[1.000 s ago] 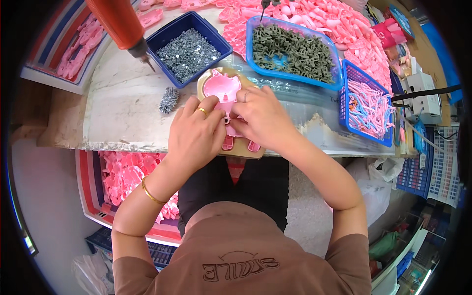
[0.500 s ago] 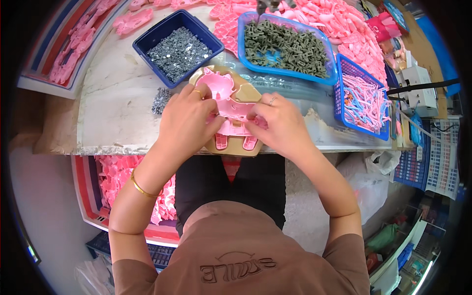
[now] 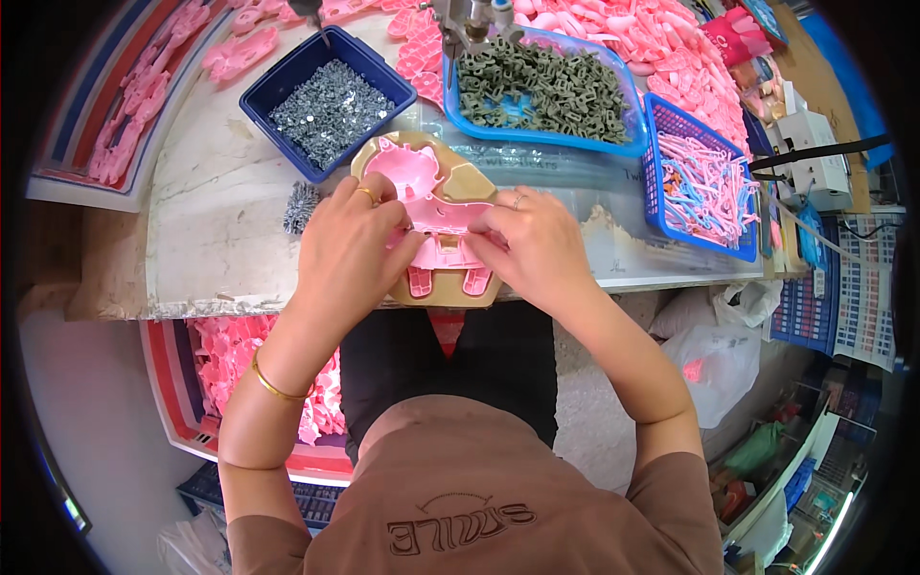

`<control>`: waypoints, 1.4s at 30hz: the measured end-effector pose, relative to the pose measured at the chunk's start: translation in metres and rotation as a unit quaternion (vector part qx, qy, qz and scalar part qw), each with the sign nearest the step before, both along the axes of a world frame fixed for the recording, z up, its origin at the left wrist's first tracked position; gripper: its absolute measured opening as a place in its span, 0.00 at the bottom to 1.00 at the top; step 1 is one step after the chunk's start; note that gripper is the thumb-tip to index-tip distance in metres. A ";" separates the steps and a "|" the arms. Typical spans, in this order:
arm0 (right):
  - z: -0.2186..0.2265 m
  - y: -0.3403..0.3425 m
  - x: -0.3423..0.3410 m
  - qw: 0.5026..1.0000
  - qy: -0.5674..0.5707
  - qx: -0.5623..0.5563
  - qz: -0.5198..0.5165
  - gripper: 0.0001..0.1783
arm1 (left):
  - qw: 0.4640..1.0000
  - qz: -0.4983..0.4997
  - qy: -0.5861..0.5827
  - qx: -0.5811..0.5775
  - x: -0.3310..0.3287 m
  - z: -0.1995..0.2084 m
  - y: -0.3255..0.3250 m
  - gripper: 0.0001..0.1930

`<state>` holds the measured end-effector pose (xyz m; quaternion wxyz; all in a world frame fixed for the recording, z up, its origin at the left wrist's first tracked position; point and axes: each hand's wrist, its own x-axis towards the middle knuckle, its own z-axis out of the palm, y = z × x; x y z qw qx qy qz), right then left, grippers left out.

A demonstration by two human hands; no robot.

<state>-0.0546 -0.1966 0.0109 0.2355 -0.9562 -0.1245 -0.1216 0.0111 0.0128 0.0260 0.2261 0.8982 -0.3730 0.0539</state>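
Observation:
A pink moulded plastic shell [image 3: 406,174], shaped like an animal figure with a rounded head end and two short legs, lies hollow side up in a tan fixture [image 3: 468,182] at the table's front edge. The fingers of my left hand [image 3: 353,244] are closed on the shell's left side near its middle. On the right side, my right hand [image 3: 537,247] pinches the shell with thumb and forefinger. My fingertips partly hide what they grip, and any small piece between them cannot be made out.
Beyond the fixture stand a dark blue bin [image 3: 270,134] of small screws and a blue tray [image 3: 537,142] of dark green clips. A metal driver [image 3: 470,27] hangs above. To the right is a blue basket [image 3: 656,206] of pink and blue strips. Pink parts [image 3: 661,57] pile up behind.
The whole view has shifted slightly, and more of the hanging metal driver shows. My right fingers have moved slightly along the shell's edge; both hands stay on it.

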 end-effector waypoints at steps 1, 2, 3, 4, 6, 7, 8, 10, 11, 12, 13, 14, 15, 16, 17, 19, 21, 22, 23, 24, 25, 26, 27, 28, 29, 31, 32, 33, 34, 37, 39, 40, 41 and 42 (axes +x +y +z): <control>0.003 0.001 0.001 1.000 -0.001 -0.001 0.002 0.07 | 1.000 0.002 -0.001 -0.001 0.000 0.000 0.001 0.09; 0.009 0.002 0.002 0.999 0.043 -0.027 0.005 0.07 | 1.000 -0.003 0.003 0.003 -0.001 0.000 0.002 0.10; 0.015 0.003 0.007 0.995 0.082 -0.054 0.011 0.08 | 1.000 -0.005 0.003 0.006 0.001 0.002 0.004 0.10; 0.021 0.004 0.011 0.995 0.076 -0.056 0.015 0.08 | 1.000 0.000 -0.004 0.005 0.001 0.002 0.005 0.10; 0.032 0.005 0.024 0.993 0.087 -0.052 0.059 0.11 | 1.000 -0.008 0.008 -0.020 0.000 -0.002 0.007 0.10; 0.044 0.011 0.033 0.998 0.005 0.018 0.061 0.15 | 0.998 -0.006 0.016 -0.061 -0.001 -0.005 0.008 0.08; 0.060 0.021 0.046 0.991 -0.077 0.089 0.063 0.19 | 0.998 0.000 0.010 -0.061 0.003 -0.004 0.010 0.08; 0.093 0.051 0.079 0.937 -0.238 0.233 0.104 0.30 | 0.990 0.061 -0.002 -0.129 0.007 -0.002 0.017 0.06; 0.113 0.068 0.094 0.936 -0.214 0.244 0.140 0.30 | 0.987 0.087 -0.069 -0.116 0.013 -0.006 0.024 0.05; 0.131 0.081 0.102 0.933 -0.192 0.251 0.174 0.30 | 0.987 0.087 -0.073 -0.116 0.021 -0.003 0.028 0.05; 0.136 0.094 0.103 0.931 -0.194 0.253 0.178 0.30 | 0.987 0.112 -0.102 -0.062 0.030 -0.001 0.035 0.05; 0.139 0.105 0.103 0.884 -0.224 0.376 0.163 0.30 | 0.982 0.137 -0.130 -0.007 0.042 -0.001 0.042 0.04; 0.145 0.114 0.104 0.820 -0.250 0.492 0.150 0.32 | 0.981 0.134 -0.133 -0.040 0.059 -0.011 0.051 0.03; 0.153 0.117 0.110 0.819 -0.251 0.492 0.155 0.32 | 0.980 0.138 -0.137 -0.040 0.073 -0.017 0.053 0.03; 0.163 0.118 0.123 0.850 -0.162 0.455 0.211 0.29 | 0.986 0.105 -0.117 -0.047 0.085 -0.021 0.055 0.04; 0.174 0.122 0.143 0.879 0.030 0.359 0.312 0.26 | 0.991 0.080 -0.093 -0.057 0.102 -0.025 0.052 0.04; 0.177 0.120 0.141 0.894 0.064 0.348 0.276 0.25 | 0.998 0.022 -0.054 -0.029 0.114 -0.028 0.041 0.06; 0.181 0.115 0.137 0.910 0.089 0.336 0.228 0.24 | 0.998 0.025 -0.055 -0.033 0.122 -0.031 0.034 0.06; 0.180 0.109 0.133 0.905 0.102 0.354 0.212 0.23 | 0.993 -0.014 -0.105 -0.059 0.129 -0.038 0.026 0.07; 0.178 0.107 0.129 0.904 0.104 0.352 0.217 0.23 | 0.983 -0.050 -0.155 -0.080 0.140 -0.048 0.024 0.08; 0.178 0.105 0.123 0.895 0.111 0.384 0.200 0.23 | 0.983 -0.046 -0.157 -0.082 0.153 -0.059 0.024 0.08; 0.176 0.103 0.120 0.884 0.117 0.415 0.180 0.24 | 0.986 -0.065 -0.139 -0.070 0.167 -0.072 0.022 0.08; 0.169 0.107 0.121 0.887 0.039 0.420 0.187 0.25 | 0.987 -0.086 -0.120 -0.059 0.170 -0.072 0.019 0.08; 0.170 0.102 0.118 0.887 0.039 0.419 0.187 0.25 | 0.987 -0.085 -0.120 -0.059 0.170 -0.072 0.019 0.08; 0.175 0.094 0.110 0.872 0.121 0.444 0.165 0.26 | 0.988 -0.065 -0.142 -0.020 0.169 -0.073 0.021 0.08; 0.166 0.081 0.108 0.863 0.164 0.456 0.140 0.26 | 0.992 -0.035 -0.114 0.047 0.151 -0.044 0.016 0.07; 0.158 0.074 0.110 0.863 0.163 0.457 0.137 0.26 | 0.992 -0.038 -0.114 0.048 0.146 -0.036 0.015 0.07; 0.155 0.074 0.111 0.883 0.129 0.436 0.116 0.26 | 0.992 -0.026 -0.101 0.077 0.142 -0.031 0.018 0.07; 0.153 0.073 0.111 0.901 0.095 0.413 0.094 0.25 | 0.990 -0.015 -0.088 0.105 0.139 -0.027 0.022 0.07; 0.152 0.056 0.111 0.880 0.145 0.433 0.131 0.22 | 0.993 -0.019 -0.101 0.050 0.129 -0.023 0.027 0.06; 0.138 0.048 0.113 0.886 0.120 0.427 0.131 0.23 | 0.994 -0.022 -0.111 0.005 0.112 -0.018 0.024 0.06; 0.126 0.042 0.114 0.897 0.101 0.409 0.136 0.22 | 0.995 -0.030 -0.092 -0.032 0.099 -0.009 0.019 0.06; 0.118 0.037 0.114 0.906 0.082 0.390 0.140 0.22 | 0.994 -0.038 -0.072 -0.069 0.087 -0.002 0.013 0.05; 0.117 0.039 0.110 0.906 0.083 0.392 0.139 0.22 | 0.994 -0.038 -0.070 -0.068 0.074 0.003 0.011 0.05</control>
